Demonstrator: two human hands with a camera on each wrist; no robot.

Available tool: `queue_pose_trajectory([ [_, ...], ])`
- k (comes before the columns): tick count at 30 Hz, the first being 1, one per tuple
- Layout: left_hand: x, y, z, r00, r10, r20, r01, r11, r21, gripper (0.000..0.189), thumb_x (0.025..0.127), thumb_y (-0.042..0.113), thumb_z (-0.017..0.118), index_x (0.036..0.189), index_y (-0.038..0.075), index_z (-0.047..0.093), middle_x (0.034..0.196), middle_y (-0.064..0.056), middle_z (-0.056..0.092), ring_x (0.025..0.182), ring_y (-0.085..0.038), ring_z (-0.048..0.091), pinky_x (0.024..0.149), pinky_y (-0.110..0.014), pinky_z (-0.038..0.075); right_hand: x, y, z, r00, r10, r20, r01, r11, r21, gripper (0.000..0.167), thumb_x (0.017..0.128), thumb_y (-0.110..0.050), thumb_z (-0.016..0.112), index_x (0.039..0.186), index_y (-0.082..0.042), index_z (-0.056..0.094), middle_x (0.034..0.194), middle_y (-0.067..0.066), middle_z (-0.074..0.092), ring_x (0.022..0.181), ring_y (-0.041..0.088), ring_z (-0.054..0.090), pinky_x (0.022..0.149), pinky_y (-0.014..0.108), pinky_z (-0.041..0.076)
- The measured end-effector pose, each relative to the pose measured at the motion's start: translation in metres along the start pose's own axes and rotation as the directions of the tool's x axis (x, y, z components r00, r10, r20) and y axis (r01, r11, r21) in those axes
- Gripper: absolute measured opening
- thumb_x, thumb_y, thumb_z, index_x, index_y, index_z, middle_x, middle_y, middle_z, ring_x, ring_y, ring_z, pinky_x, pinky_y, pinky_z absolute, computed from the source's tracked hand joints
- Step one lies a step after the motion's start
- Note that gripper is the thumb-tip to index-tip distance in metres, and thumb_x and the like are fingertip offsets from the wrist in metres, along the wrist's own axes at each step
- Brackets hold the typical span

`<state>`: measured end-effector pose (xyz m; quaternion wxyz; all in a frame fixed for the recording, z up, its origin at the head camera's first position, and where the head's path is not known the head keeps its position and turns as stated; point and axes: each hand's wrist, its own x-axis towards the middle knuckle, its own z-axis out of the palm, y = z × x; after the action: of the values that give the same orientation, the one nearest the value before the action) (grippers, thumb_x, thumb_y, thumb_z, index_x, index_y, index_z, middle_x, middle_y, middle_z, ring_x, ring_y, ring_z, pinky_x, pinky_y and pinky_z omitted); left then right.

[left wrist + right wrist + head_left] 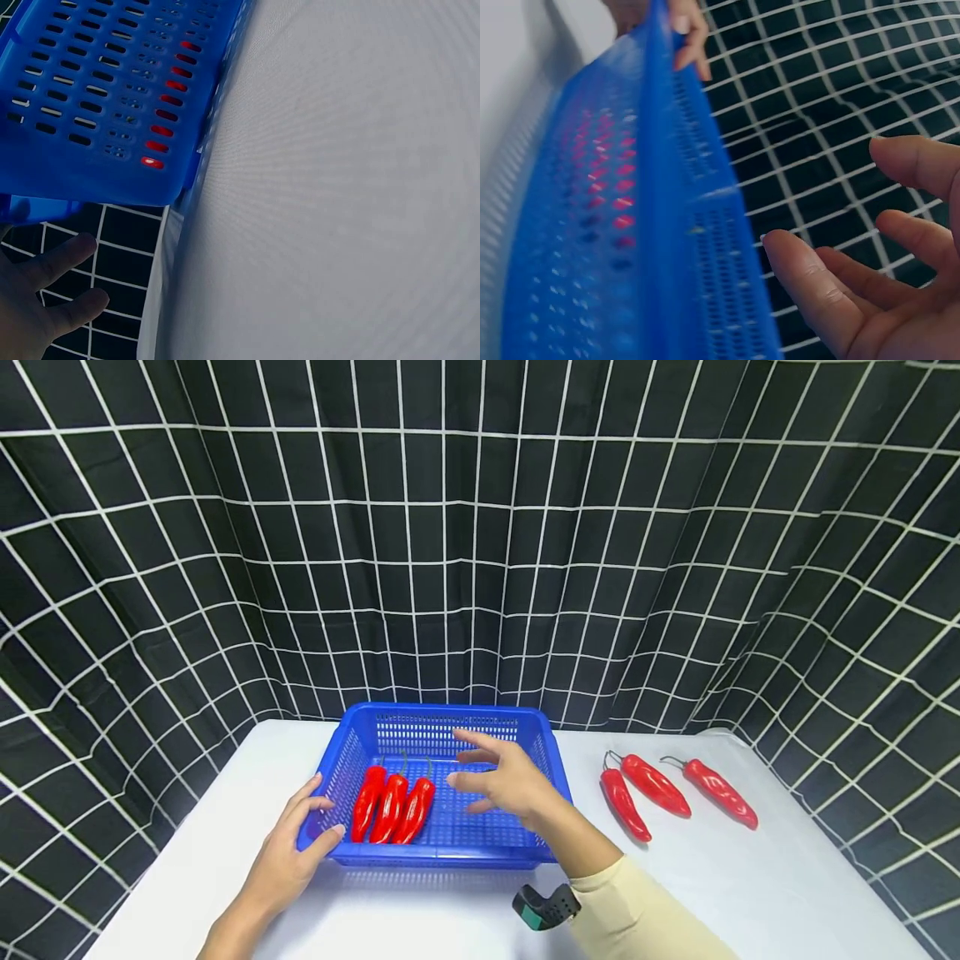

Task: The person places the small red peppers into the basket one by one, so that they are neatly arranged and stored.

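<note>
A blue plastic basket (442,857) stands on the white table, with three red chili peppers (389,803) side by side in its left part. My left hand (288,852) holds the basket's front left corner, thumb and a finger reaching over the rim; in the left wrist view, its spread fingers (71,259) show outside the basket. Over the basket's right half is my right hand (501,777), fingers spread and slightly bent, nothing between them. The right wrist view shows the same loose, parted fingers (810,285) beside the basket wall.
Right of the basket, three more red chili peppers (718,792) lie on the white table (780,893). A black cloth (465,568) with a white grid rises behind and along both sides. A dark watch (546,907) is on my right wrist.
</note>
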<state>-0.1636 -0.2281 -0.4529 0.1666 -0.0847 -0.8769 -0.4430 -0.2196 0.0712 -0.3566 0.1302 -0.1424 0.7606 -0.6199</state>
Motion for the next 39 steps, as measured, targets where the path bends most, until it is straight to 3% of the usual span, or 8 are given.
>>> queue_pose_trajectory([
  [6,0.001,0.000,0.001,1.000,-0.017,0.010,0.017,1.000,0.004,0.025,0.090,0.021,0.067,0.110,0.010,0.058,0.153,-0.007,0.031,0.138,-0.042,0.025,0.099,-0.071,0.023,-0.020,-0.012,-0.025,0.997,-0.062,-0.047,0.061,0.998,-0.032,0.066,0.084,-0.013,0.076,0.143,-0.022,0.048,0.135,0.020,0.051,0.106,0.037,0.062,0.067,0.044,0.057],
  [18,-0.002,-0.002,0.001,1.000,-0.006,-0.007,0.006,1.000,0.006,0.025,0.090,0.023,0.068,0.110,0.011,0.058,0.153,-0.006,0.032,0.138,-0.043,0.026,0.099,-0.071,0.024,-0.045,-0.020,-0.066,0.990,-0.124,-0.070,0.121,0.991,-0.058,0.063,0.085,-0.013,0.074,0.142,-0.019,0.047,0.135,0.020,0.050,0.109,0.039,0.059,0.069,0.048,0.056],
  [25,-0.001,-0.002,0.002,1.000,-0.015,0.001,0.015,1.000,0.021,0.024,0.090,0.022,0.067,0.110,0.011,0.059,0.153,-0.006,0.032,0.138,-0.042,0.025,0.099,-0.070,0.024,-0.063,-0.021,-0.092,0.981,-0.142,-0.131,0.129,0.986,-0.104,0.064,0.085,-0.021,0.076,0.142,-0.021,0.046,0.136,0.019,0.050,0.111,0.041,0.058,0.069,0.046,0.057],
  [31,-0.002,-0.003,0.002,1.000,-0.019,0.001,0.019,1.000,0.019,0.024,0.090,0.022,0.067,0.110,0.011,0.058,0.153,-0.006,0.032,0.138,-0.042,0.025,0.099,-0.070,0.023,-0.075,-0.018,-0.112,0.966,-0.179,-0.184,0.149,0.975,-0.168,0.065,0.086,-0.020,0.075,0.143,-0.015,0.044,0.134,0.023,0.049,0.113,0.046,0.056,0.066,0.045,0.057],
  [39,-0.001,-0.001,0.003,1.000,-0.019,0.003,0.019,1.000,0.005,0.025,0.090,0.021,0.067,0.110,0.010,0.058,0.153,-0.007,0.032,0.138,-0.042,0.024,0.100,-0.070,0.023,-0.081,-0.009,-0.136,0.952,-0.180,-0.247,0.119,0.962,-0.244,0.070,0.086,-0.023,0.074,0.146,-0.013,0.039,0.135,0.025,0.048,0.110,0.045,0.057,0.068,0.042,0.057],
])
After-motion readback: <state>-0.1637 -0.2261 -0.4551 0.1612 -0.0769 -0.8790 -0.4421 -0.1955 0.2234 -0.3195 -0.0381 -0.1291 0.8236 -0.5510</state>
